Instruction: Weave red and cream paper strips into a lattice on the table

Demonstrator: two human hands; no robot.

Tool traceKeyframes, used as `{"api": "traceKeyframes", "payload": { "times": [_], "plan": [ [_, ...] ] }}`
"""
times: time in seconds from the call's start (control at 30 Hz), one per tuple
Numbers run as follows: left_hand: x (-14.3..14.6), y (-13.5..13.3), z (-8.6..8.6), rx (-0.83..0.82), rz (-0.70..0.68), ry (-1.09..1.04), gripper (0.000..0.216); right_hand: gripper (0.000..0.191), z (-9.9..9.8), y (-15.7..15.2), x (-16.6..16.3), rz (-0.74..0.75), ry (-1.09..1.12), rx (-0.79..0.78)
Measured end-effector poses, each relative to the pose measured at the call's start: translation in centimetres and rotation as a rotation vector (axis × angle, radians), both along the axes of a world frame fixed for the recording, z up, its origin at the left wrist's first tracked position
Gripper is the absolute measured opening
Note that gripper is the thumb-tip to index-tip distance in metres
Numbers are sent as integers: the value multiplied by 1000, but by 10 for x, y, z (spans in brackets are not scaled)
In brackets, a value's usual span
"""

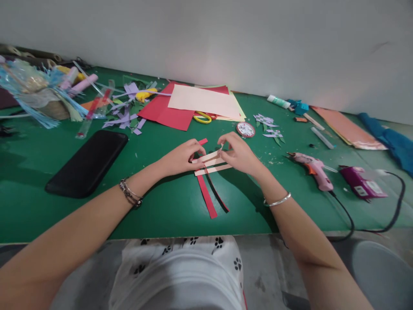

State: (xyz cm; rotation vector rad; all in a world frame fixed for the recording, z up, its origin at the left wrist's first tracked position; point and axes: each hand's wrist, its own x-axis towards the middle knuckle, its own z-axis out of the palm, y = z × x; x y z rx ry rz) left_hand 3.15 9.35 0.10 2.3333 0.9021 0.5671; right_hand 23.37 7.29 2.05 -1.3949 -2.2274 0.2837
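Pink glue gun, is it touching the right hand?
Apart. The head view shows bare green table between the right hand, which pinches the paper strips, and the pink glue gun.

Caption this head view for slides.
Left hand and right hand hold cream paper strips across red strips on green table.

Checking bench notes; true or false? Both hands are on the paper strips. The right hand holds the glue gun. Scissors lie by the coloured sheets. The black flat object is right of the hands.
The left hand and right hand are on the paper strips: true.
The right hand holds the glue gun: false, it lies on the table.
The scissors lie by the coloured sheets: true.
The black flat object lies right: false, it lies left.
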Motion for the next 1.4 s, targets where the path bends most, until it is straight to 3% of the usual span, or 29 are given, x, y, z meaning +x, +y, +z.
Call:
{"api": "traceKeyframes", "payload": {
  "times": [0.07,0.17,0.3,0.4,0.57,0.67,0.9,1.1,1.4],
  "plan": [
    [1,0,0,11,-28,35,17,18,1,-2,1,66,-139,-5],
    [1,1,1,-6,-19,44,20,13,1,-3,0,13,-301,-23],
    [-6,-1,4,13,12,41,24,8,4,-3,-4,-18,-341,13],
    [-17,-7,6,105,-4,76,21,9,8,-5,-6,-26,-333,63],
    [-33,-21,1,352,-158,210,25,13,21,-8,-10,25,-383,98],
    [-37,-24,-4,400,-183,272,31,16,29,-7,-17,79,-490,149],
    [-40,-29,-6,468,-202,355,38,29,44,5,-48,292,-758,488],
    [-39,-36,-3,544,-108,505,40,31,54,18,-83,493,-882,485],
    [-39,-46,-2,660,-3,509,36,27,42,31,-102,638,-939,413]
  ]
}}
